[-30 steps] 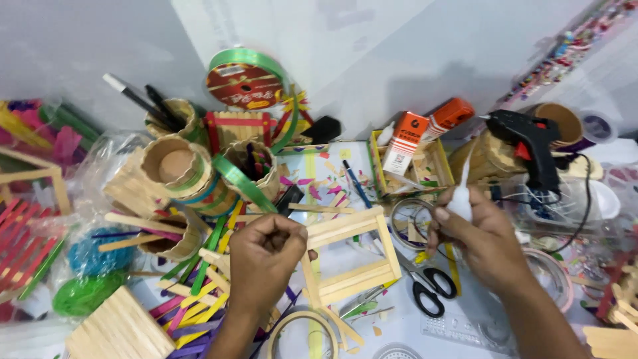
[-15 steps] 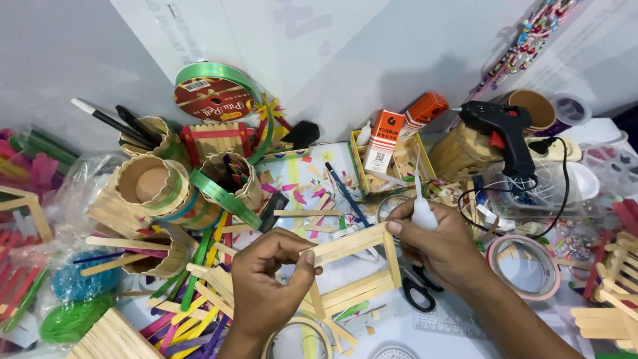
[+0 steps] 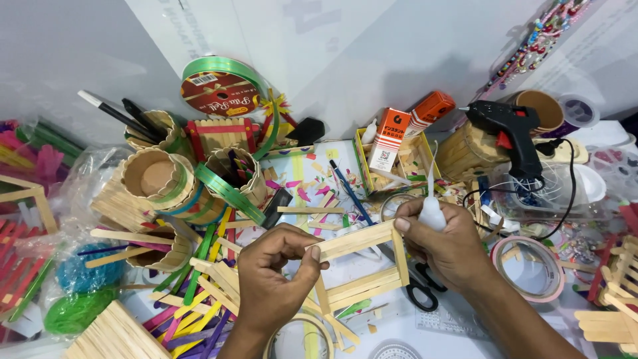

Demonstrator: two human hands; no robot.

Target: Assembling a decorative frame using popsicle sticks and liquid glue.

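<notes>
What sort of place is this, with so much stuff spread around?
Probably a craft worktable. The left hand and right hand hold a square frame of pale wooden sticks, with a black glue gun and loose coloured craft sticks lying around.

White table point(image 3: 60, 60) strewn with craft sticks point(image 3: 199, 292), scissors point(image 3: 422, 292), tape roll point(image 3: 531, 269).
</notes>
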